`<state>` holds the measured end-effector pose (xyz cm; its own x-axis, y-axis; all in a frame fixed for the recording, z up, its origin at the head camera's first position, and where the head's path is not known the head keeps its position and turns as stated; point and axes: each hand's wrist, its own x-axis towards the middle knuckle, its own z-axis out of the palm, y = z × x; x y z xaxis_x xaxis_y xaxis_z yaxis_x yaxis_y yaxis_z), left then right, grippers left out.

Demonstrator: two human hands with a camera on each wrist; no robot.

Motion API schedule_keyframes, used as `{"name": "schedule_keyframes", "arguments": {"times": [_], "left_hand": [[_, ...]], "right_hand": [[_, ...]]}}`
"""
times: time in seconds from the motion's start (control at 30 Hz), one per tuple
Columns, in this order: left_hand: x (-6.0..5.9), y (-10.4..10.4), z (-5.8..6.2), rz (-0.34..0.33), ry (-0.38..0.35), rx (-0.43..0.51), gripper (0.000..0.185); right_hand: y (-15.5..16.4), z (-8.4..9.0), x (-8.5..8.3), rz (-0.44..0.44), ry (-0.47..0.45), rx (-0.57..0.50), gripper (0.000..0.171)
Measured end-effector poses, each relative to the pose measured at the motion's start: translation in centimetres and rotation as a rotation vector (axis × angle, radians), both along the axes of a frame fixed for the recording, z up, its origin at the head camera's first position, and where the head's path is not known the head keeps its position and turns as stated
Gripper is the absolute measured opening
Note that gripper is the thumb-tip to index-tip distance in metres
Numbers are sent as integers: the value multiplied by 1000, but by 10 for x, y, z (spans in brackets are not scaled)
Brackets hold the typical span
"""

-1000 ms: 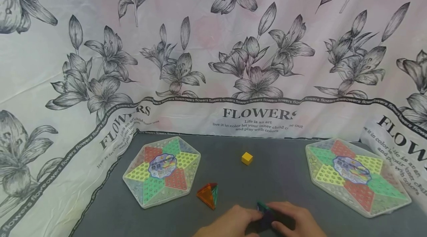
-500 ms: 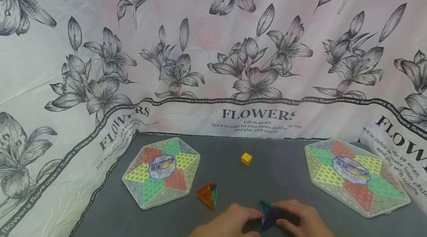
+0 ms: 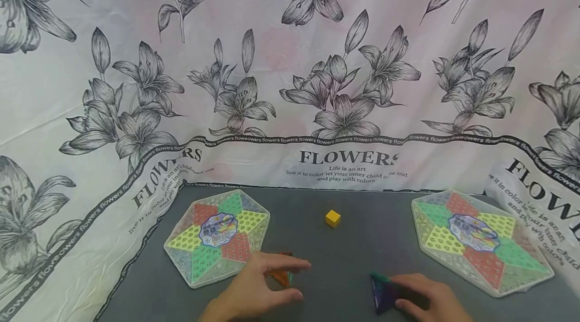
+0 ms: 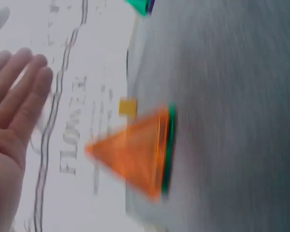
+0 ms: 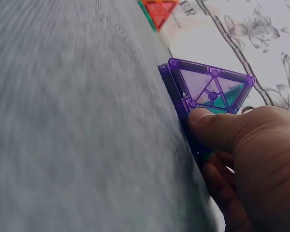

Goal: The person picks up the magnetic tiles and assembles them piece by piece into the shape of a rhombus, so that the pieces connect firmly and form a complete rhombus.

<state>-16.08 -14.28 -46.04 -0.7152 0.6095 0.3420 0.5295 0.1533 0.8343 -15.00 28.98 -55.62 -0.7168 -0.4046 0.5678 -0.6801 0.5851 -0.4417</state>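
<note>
Bottom right of the head view: your right hand [image 3: 426, 299] pinches the purple pyramid [image 3: 382, 294], thumb pressed on one triangular face, fingers curled behind it; the right wrist view shows the thumb [image 5: 217, 128] flat on the purple panel, which pins the piece upright on its base on the grey mat [image 3: 362, 241]. Bottom centre: your left hand [image 3: 258, 289] lies spread, fingers straight, thumb low, holding nothing; it arches over the orange pyramid [image 3: 281, 274], seemingly framing it for a grasp. Whether the fingertips touch it, you cannot tell; the left wrist view, blurred, shows a gap between palm and piece. Mid frame, left and right: two hexagonal boards [image 3: 217, 234] [image 3: 480, 239] lie flat, well apart, leaving the centre as work space. Between them, farther back, a yellow cube [image 3: 333, 218] sits alone. Beyond, the flower cloth [image 3: 290, 60] rises as backdrop.
</note>
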Motion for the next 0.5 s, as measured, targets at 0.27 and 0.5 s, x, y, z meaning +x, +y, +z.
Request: {"name": "schedule_keyframes", "arguments": {"times": [0.27,0.5], "left_hand": [[-11,-50,-11,246,18,66,43],[-22,-56,-30,282,84,-115,46]], "right_hand": [[20,2,2,-77,10,40,60],[23,8,6,-104,-41,32,59]]}}
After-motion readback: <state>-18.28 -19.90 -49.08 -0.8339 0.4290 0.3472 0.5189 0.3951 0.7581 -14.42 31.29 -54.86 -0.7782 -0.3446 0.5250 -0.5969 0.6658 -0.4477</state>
